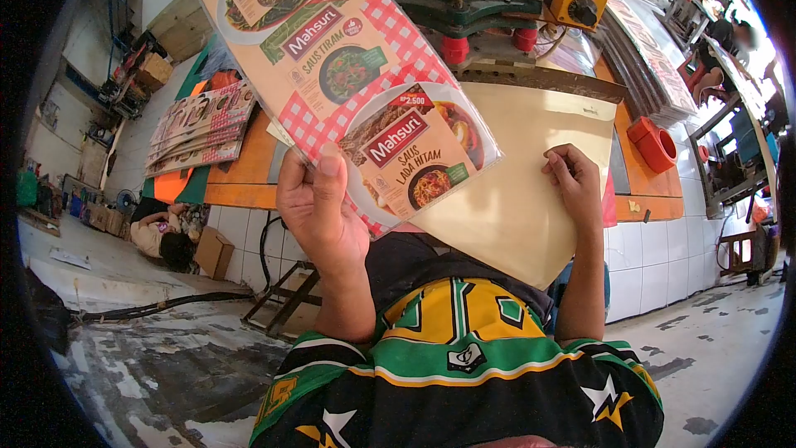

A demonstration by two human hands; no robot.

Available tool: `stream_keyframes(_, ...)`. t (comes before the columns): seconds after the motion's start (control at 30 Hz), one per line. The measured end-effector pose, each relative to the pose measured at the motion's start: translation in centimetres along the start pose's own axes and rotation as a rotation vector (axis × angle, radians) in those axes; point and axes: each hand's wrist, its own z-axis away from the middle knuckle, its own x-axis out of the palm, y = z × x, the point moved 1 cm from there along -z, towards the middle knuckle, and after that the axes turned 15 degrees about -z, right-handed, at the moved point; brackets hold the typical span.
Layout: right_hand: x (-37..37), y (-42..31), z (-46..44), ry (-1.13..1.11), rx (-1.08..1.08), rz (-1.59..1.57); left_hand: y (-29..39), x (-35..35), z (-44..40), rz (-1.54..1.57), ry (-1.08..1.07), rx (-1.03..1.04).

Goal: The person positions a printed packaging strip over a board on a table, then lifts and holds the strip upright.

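Observation:
My left hand (pixel 319 207) grips a glossy printed Mahsuri sauce poster (pixel 348 75) by its lower left edge, thumb on the front. The poster is raised and tilted, with food pictures and red checks; its top runs out of view. My right hand (pixel 574 182) is over a large cream sheet (pixel 514 199), its fingers curled in and thumb close to the index finger. Whether anything is between those fingertips is hidden. The cream sheet hangs past the table's front edge toward my lap. Behind it stands a press machine (pixel 489 17) with yellow knobs and red feet.
A pile of printed posters (pixel 203 129) lies at the left of the orange table (pixel 240 191). Another tall stack (pixel 651 58) stands at the right, near a red-orange container (pixel 652 145). One person (pixel 162 236) is low at left; another (pixel 730 41) sits at far right.

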Motion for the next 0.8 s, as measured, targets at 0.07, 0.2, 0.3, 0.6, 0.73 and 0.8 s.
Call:
stream_keyframes(0.07, 0.0, 0.1, 0.0, -0.001, -0.005, -0.001, 0.0, 0.0, 0.0, -0.003, 0.004, -0.001)
stream_keyframes(0.2, -0.1, 0.1, 0.0, 0.004, -0.017, 0.001, 0.1, 0.2, 0.1, 0.002, 0.015, -0.014)
stream_keyframes(0.3, -0.1, 0.1, 0.0, 0.004, -0.015, 0.003, 0.1, 0.1, 0.1, 0.006, 0.01, -0.016)
stream_keyframes(0.6, 0.0, 0.0, 0.0, 0.008, -0.01, -0.006, -0.5, 0.0, 0.2, -0.019, 0.004, -0.025)
stream_keyframes(0.73, 0.0, 0.1, 0.0, 0.008, -0.014, -0.008, -1.2, -0.4, 0.2, -0.025, 0.002, -0.021)
stream_keyframes(0.8, -0.1, 0.3, 0.0, 0.01, -0.021, -0.005, -1.2, -0.4, 0.2, -0.032, 0.003, -0.017)
